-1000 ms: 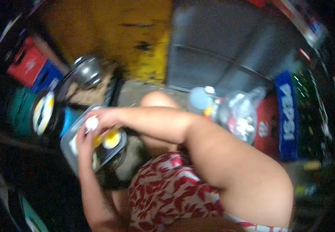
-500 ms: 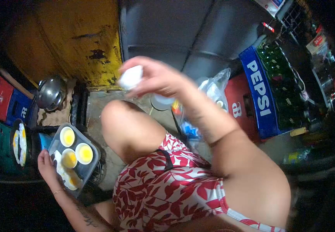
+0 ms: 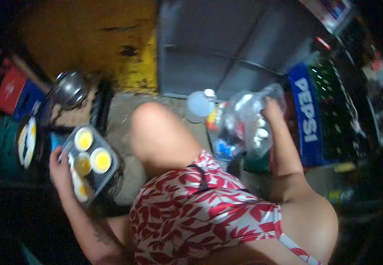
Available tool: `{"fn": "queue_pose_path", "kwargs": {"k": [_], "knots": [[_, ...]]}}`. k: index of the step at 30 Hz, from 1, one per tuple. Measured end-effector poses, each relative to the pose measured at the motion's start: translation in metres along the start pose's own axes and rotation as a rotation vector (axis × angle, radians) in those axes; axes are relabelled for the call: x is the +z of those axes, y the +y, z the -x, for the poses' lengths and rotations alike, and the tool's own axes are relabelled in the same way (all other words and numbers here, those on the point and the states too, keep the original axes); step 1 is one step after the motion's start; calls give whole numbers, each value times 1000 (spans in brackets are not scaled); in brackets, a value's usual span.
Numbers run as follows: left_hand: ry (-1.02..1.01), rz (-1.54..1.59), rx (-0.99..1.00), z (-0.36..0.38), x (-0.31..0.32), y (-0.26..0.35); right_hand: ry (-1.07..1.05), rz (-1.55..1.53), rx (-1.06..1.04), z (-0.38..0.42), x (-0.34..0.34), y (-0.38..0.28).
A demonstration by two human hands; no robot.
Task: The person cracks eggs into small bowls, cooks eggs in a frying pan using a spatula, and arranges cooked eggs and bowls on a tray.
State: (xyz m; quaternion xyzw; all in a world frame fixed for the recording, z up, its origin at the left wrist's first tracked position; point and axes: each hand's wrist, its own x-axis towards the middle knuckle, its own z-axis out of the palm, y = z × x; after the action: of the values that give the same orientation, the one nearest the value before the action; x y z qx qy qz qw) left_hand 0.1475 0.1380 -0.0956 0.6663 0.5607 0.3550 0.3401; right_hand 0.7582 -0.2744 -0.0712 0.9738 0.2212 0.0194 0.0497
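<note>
Keep the tray [image 3: 106, 177] level under its 3 cups [image 3: 100, 160]; the left hand [image 3: 60, 170] grips its edge. Ease the right hand [image 3: 271, 108] gently at the plastic bag [image 3: 249, 126] (its grip, blurred, I cannot tell).

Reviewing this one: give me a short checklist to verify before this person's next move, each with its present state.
1. Left hand at the clear container's edge: ok.
2. Three cups upright, yellow contents inside: ok.
3. Cups alone in the container: not ok; white-and-yellow egg lies beside them.
4. Right hand at the plastic bag, near its upper part: ok.
5. Right hand's grip on anything inside the bag: cannot tell; fingers hidden and blurred.
6. White rounded items in the bag undamaged: cannot tell; too blurred.
</note>
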Motion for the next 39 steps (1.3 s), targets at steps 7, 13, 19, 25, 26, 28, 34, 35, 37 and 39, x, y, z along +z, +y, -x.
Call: {"fn": "queue_pose_path", "kwargs": {"k": [7,13,19,25,26,28,34,35,37,39], "knots": [[287,51,98,19,-58,37,605,-433,-567,-4,-100,-159],[466,353,-82,74,-111,48,407,-864,-1101,66,-132,-335],[574,383,-124,85,-143,9,178,-921,-1583,171,-146,-458],[856,128,-93,158,-200,42,33,-869,-1792,227,-107,-519],[915,269,-51,180,-207,38,98,-924,-1818,225,-88,-526],[1055,356,-101,232,-211,22,-50,-815,-1827,218,-71,-533],[1061,-10,-839,386,-160,-66,-483,-1064,-1606,196,-35,-557],[1068,-10,-851,403,-144,-89,-434,-993,-1584,201,-42,-552],[962,-260,-821,438,-112,-141,-537,-1041,-1563,202,-37,-552],[906,-381,-778,442,-92,-157,-607,-1121,-1576,203,-32,-555]]}}
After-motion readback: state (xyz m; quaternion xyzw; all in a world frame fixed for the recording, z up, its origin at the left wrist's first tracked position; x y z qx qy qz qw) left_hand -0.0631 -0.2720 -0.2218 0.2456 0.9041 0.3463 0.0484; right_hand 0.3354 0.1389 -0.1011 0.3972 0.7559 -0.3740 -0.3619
